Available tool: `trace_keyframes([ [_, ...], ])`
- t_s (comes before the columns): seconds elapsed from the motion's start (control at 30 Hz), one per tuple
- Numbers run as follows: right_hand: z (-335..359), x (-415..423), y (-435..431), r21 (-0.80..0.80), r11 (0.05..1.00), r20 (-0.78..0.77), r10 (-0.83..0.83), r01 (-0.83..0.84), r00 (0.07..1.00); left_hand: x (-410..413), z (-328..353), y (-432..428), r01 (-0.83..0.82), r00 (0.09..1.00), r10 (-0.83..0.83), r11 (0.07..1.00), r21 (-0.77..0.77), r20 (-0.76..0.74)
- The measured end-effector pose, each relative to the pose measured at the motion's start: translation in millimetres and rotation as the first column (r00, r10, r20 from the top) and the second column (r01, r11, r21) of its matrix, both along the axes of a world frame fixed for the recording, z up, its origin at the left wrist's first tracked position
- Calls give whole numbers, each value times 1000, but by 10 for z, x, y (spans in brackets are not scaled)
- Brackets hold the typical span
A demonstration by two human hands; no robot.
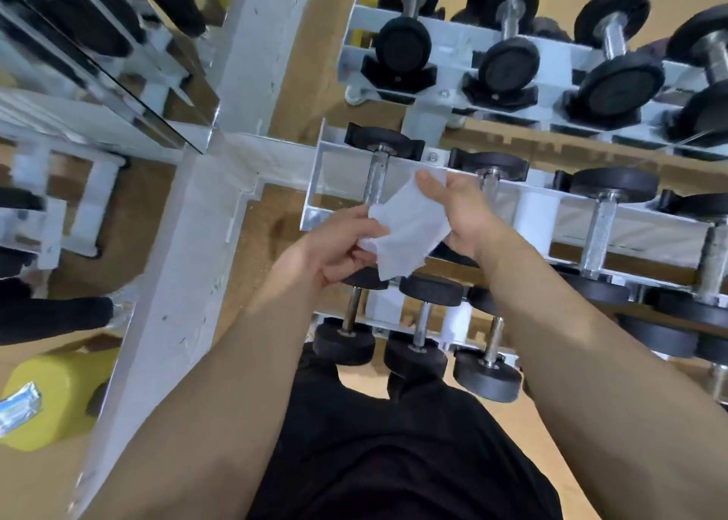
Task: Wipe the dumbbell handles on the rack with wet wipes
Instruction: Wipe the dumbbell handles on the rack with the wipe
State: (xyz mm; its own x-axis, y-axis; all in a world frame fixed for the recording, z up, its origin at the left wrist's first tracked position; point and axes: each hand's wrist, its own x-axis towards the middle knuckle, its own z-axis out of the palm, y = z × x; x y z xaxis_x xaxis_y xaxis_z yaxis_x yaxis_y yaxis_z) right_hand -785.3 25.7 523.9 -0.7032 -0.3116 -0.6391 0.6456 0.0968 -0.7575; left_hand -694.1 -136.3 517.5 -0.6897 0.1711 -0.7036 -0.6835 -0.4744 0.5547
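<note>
Wet wipe [409, 228] stretched between both grips, left hand [338, 246] and right hand [463, 214] pinching opposite edges, over a dumbbell handle [376, 177].

wipe [407, 230] is plain white; dumbbell heads [402, 45] matte black, handles [598, 232] silver with a speckly knurl; rack [453, 49] pale grey; floor [260, 220] tan, kinda speckled; yellow block [59, 409] with a shiny silver packet [17, 405]; clothes [394, 460] black

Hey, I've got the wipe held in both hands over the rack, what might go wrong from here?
The wet wipe is held only at its edges by the left hand and right hand, so it might slip and drop through the rack. The nearest dumbbell handle looks rough, which may snag or tear it.
</note>
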Motion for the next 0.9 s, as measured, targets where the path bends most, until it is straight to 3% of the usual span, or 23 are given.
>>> trace_keyframes([
  [0.13, -30, 22, -202, 6, 999, 188, 36, -38, 982, 33, -123, -518, 262, 965, -258, 960, -95, 53],
  [0.2, -49, 31, -260, -36, 999, 269, 41, -32, 962, 23, -183, -670, 312, 949, -300, 937, -159, 95],
  [0.27, -90, 47, -277, -103, 995, 290, 36, -6, 956, -13, -202, -716, 219, 974, -207, 964, -148, 93],
  [0.33, -164, 87, -250, -132, 991, 285, 33, 5, 958, -53, -237, -683, 23, 996, -13, 994, -108, 88],
  [0.43, -341, 166, -209, -116, 993, 260, 60, -30, 964, -75, -373, -577, -196, 975, 214, 957, -216, 62],
  [0.57, -527, 172, -261, 13, 993, 172, -120, 120, 978, -123, -493, -416, -180, 981, 189, 793, -581, -46],
  [0.63, -602, 139, -335, 71, 976, 119, -214, 207, 969, -210, -497, -318, -185, 981, 180, 752, -632, -73],
  [0.77, -707, 37, -504, 109, 940, 9, -326, 323, 945, -470, -533, -176, -197, 976, 214, 790, -580, -40],
  [0.83, -739, -31, -583, 158, 931, -67, -322, 328, 944, -574, -561, -167, -227, 964, 265, 873, -432, 30],
  [0.9, -781, -118, -656, 227, 916, -148, -303, 330, 941, -670, -593, -195, -315, 934, 350, 899, -303, 67],
])
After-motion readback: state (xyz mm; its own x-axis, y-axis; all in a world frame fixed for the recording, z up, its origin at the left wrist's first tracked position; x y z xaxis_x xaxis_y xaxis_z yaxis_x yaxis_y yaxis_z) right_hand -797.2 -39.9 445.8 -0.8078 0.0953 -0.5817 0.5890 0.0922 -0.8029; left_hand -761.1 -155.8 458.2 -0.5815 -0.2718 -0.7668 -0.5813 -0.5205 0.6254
